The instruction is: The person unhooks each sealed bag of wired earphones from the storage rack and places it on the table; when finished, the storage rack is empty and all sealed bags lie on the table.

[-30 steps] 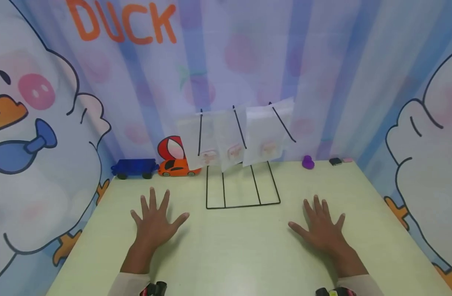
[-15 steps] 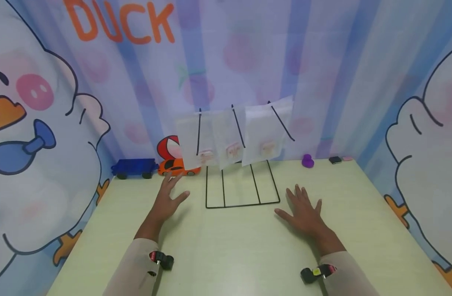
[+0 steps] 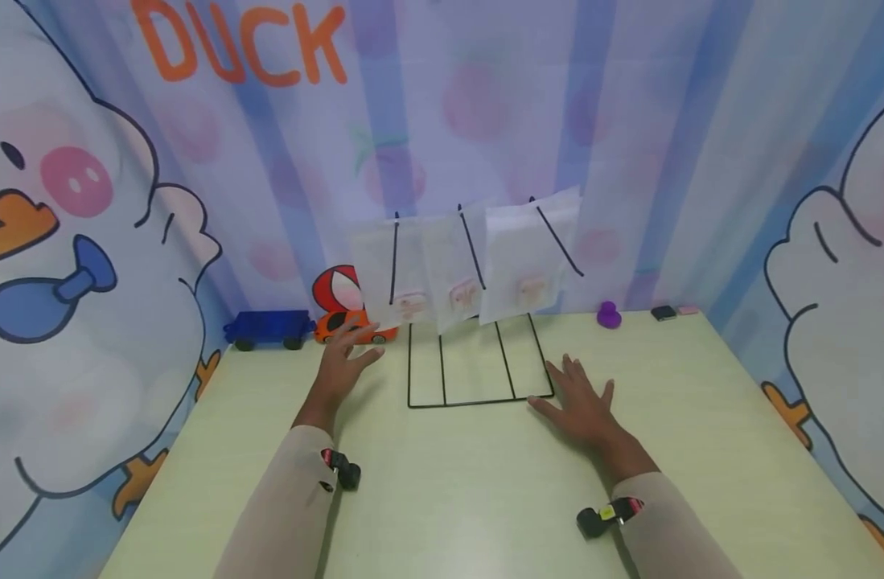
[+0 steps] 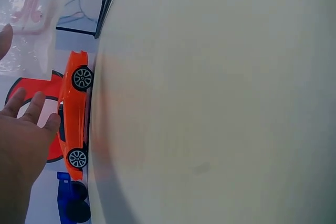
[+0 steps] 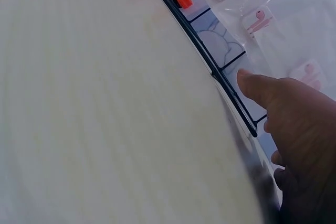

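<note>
At the far-middle of the pale green table (image 3: 702,418), a black wire rack (image 3: 478,378) stands w/ its base flat and three prongs slanting up, each carrying a clear plastic bag (image 3: 526,265). A sec ago both hands lay flat, spread, nearer the person and well apart; since then both have slid fwd. Left hand (image 3: 340,366) has gone furthest: lifted, fingers straight and fanned, holding nothing, tips now just by the orange toy car (image 3: 351,324) and the lower corner of the leftmost bag. Right hand (image 3: 579,402) is flat on the table, fingers relaxed and spread, gripping nothing, thumb touching or all but touching the rack's front-right corner; wrist view shows the thumb (image 5: 257,85) right at the wire. My read: approach phase, nothing grasped yet, right hand looks set to steady the rack while left goes for a bag or the car; can't tell which.

Rack base: long axis runs left-right, dividing wires run front-to-back; prongs lean up and away, toward the curtain (image 3: 485,96). Bags hang w/ long axis vertical, faces toward the person. Car's long axis lies left-right along the table's far edge; nose direction I can't tell for sure. Blue toy truck (image 3: 264,328) sits just left of it.
</note>
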Available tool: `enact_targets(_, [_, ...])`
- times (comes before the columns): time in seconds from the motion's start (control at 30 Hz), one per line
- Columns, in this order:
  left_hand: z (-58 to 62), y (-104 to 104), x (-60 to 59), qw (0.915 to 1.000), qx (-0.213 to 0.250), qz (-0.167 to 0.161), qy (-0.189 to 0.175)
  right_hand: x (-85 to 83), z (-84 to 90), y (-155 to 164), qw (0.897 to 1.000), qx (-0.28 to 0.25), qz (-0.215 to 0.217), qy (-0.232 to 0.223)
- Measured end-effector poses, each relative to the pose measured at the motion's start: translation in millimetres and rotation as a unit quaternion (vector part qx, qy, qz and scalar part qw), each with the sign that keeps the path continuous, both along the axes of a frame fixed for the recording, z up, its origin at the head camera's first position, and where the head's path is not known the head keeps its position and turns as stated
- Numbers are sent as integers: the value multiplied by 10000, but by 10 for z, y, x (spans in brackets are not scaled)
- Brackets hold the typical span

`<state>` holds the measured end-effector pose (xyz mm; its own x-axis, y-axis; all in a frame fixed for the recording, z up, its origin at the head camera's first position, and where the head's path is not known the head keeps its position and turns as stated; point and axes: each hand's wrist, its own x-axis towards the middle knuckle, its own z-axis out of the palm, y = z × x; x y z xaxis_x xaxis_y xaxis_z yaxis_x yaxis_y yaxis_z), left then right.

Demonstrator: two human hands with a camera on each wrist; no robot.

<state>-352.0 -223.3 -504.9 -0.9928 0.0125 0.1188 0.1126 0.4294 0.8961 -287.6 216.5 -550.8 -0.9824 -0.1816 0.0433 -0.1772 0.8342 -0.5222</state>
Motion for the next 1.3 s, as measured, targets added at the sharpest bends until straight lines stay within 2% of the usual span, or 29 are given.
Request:
enact_targets(0.3, [71,40,-166,9999,153,-45,-37,33,17,-14,9999,-36,-121,74])
enact_targets(0.47, [107,70,-254,9990,445,-59,-27,53,34,-7,9999,-39,-105,102])
enact_targets(0.63, [138,143,-324,9992,273,-300,28,56,18,12,9996,-57,-163,226])
enact_targets(0.8, [153,171,-313,9997,58,-158,-178,54,-3,4,9997,-25,-106,227])
enact_targets(0.93, [164,208,-303,9994,81,-60,-321,50,-26,-1,9997,71,-90,206])
enact_targets(1.17, [133,310,-338,9990,122,-300,-301,59,-1,4,9998,39,-150,150])
enact_targets(1.3, [105,342,-356,9983,-12,-570,-103,46,6,12,9998,36,-157,98])
